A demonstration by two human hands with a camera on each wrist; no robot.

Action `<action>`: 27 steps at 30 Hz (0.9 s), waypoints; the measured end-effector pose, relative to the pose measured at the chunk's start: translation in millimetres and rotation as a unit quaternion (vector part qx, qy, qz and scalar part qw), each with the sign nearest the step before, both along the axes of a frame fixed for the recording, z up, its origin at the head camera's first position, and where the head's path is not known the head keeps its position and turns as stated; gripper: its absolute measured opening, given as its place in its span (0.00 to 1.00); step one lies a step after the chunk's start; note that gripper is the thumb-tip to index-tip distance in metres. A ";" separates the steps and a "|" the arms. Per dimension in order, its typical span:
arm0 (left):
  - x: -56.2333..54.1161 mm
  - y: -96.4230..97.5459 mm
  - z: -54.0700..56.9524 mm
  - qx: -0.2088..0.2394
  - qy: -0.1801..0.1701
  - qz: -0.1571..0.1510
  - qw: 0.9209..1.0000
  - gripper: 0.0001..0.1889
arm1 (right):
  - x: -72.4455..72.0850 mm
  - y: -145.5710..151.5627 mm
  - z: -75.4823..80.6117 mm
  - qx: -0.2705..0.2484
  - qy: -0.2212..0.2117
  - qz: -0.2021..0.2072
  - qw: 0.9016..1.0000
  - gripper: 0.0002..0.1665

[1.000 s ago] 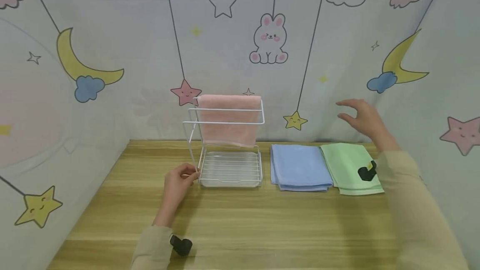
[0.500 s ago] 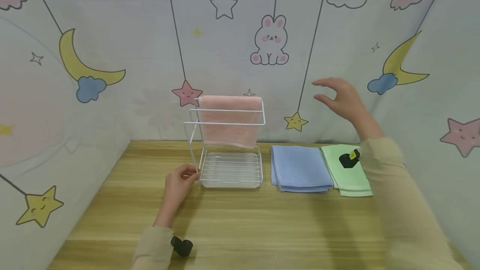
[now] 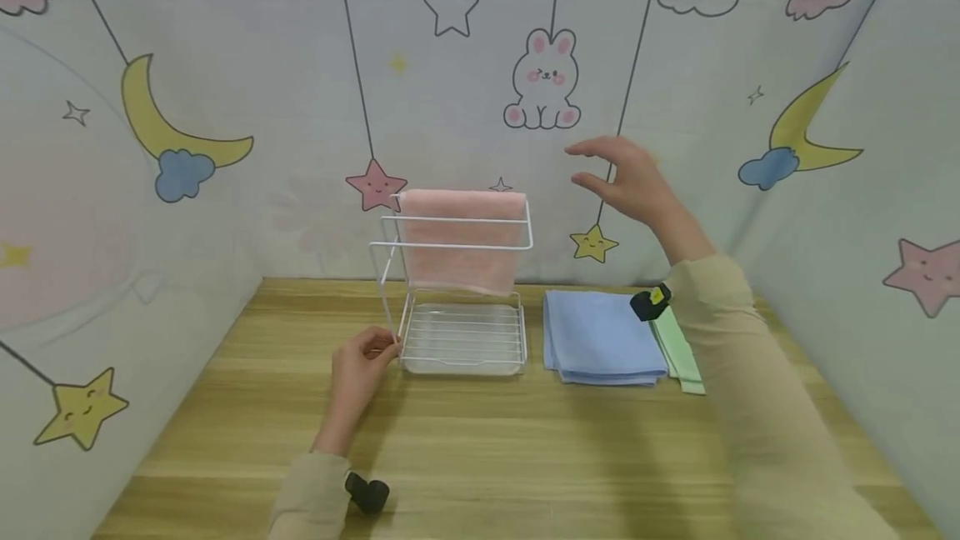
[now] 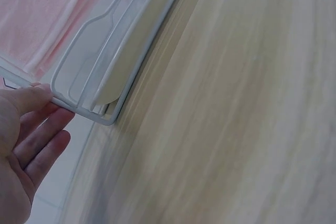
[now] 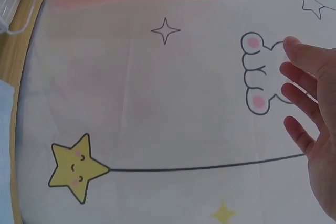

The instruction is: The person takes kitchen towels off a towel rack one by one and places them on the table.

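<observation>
A white wire rack (image 3: 452, 246) stands on the wooden table, with a pink towel (image 3: 465, 252) draped over its rear top bar. At the rack's lower left, my left hand (image 3: 357, 373) pinches the white wire frame between thumb and fingers, as the left wrist view also shows at the frame's corner (image 4: 105, 119). My right hand (image 3: 630, 182) is raised in the air, right of the rack and above a folded blue towel (image 3: 600, 338). Its thumb and fingers are spread apart, holding nothing. Partly hidden behind the right sleeve lies a folded green towel (image 3: 678, 352).
A clear tray (image 3: 462, 357) sits in the rack's base under a wire grid. Behind the wooden table (image 3: 480, 457) rises a white backdrop (image 3: 300, 48) printed with stars, moons and a rabbit. Black wrist cameras sit on both sleeves.
My right hand has moved left and slightly up, from above the green towel toward the rack, its sleeve now covering more of the green towel. The left hand stays on the rack.
</observation>
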State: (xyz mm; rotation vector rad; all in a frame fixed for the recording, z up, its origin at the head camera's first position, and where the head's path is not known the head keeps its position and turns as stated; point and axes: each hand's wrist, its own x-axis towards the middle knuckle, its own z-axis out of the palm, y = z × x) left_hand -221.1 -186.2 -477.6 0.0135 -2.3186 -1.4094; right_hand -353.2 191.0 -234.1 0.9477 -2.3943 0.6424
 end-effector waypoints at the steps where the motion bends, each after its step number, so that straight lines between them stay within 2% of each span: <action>1: 0.3 -0.2 -0.1 0.001 0.001 0.000 1.000 0.04 | 0.4 -4.9 2.1 -0.002 -0.003 0.002 1.000 0.23; 8: 0.8 -2.6 -1.1 0.014 -0.003 -0.002 1.000 0.05 | 0.2 -38.2 12.0 -0.013 -0.002 0.026 1.000 0.23; 16: 0.8 -2.6 1.7 0.003 -0.006 -0.006 1.000 0.05 | 3.6 -75.1 17.4 -0.017 -0.001 0.049 0.999 0.23; 20: 0.0 -1.8 2.5 0.002 -0.012 -0.012 1.000 0.05 | 4.3 -92.4 16.2 -0.030 -0.009 0.059 0.998 0.22; 27: 0.8 -1.2 5.1 0.000 -0.025 -0.003 1.000 0.06 | 4.9 -121.6 9.4 -0.054 -0.030 0.074 0.995 0.20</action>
